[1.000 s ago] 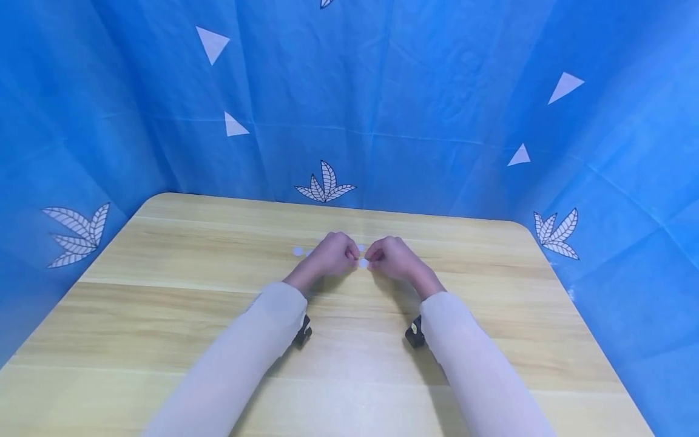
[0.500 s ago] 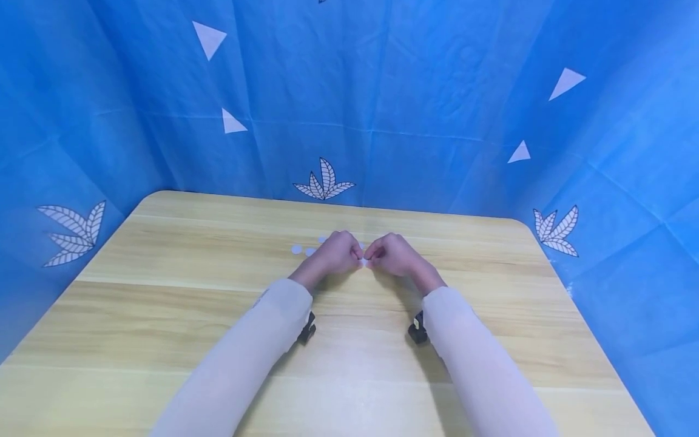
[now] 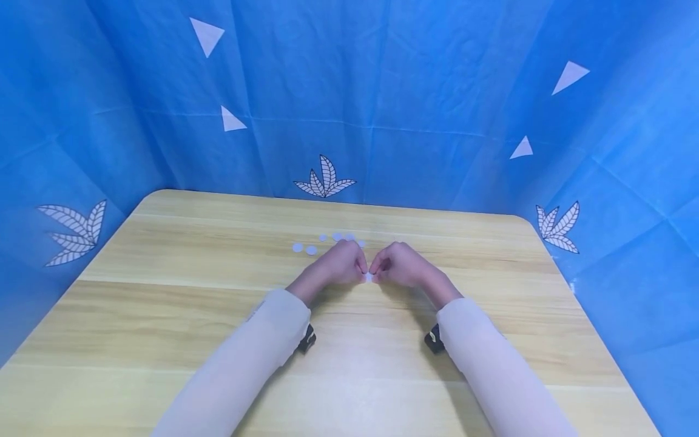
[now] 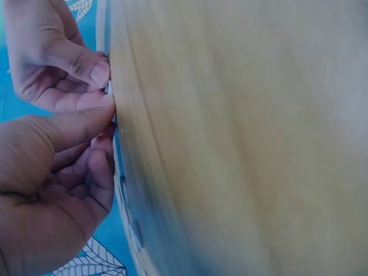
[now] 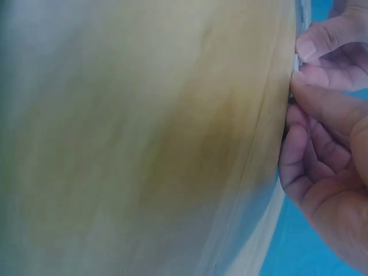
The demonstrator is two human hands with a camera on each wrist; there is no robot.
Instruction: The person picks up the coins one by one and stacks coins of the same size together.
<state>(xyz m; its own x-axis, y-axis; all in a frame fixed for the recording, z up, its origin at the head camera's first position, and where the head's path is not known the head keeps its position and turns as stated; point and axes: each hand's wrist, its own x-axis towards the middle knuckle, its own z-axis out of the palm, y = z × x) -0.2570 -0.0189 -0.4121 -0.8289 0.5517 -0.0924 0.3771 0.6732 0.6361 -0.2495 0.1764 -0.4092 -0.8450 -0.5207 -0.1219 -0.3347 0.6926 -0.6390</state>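
Between my two hands, just in front of a cluster of discs, is a small flat white disc (image 3: 368, 277). My left hand (image 3: 345, 262) pinches its left edge with thumb and fingertips. From the other side my right hand (image 3: 401, 265) pinches the right edge. The left wrist view has the left thumb (image 4: 80, 123) and the right hand (image 4: 57, 57) meeting low at the tabletop, with only a thin white edge showing between them. In the right wrist view the right hand (image 5: 328, 149) likewise nearly touches the left thumb (image 5: 322, 43). Fingertips cover most of the disc.
Several similar white discs lie on the wooden table (image 3: 218, 340) behind and left of the hands, among them a leftmost disc (image 3: 297, 247) and a back disc (image 3: 337, 237). A blue patterned curtain (image 3: 437, 91) stands behind the table and along its sides.
Both hands have drawn the pinched disc a little toward the body, away from the other discs. More of the discs behind the left hand now show.
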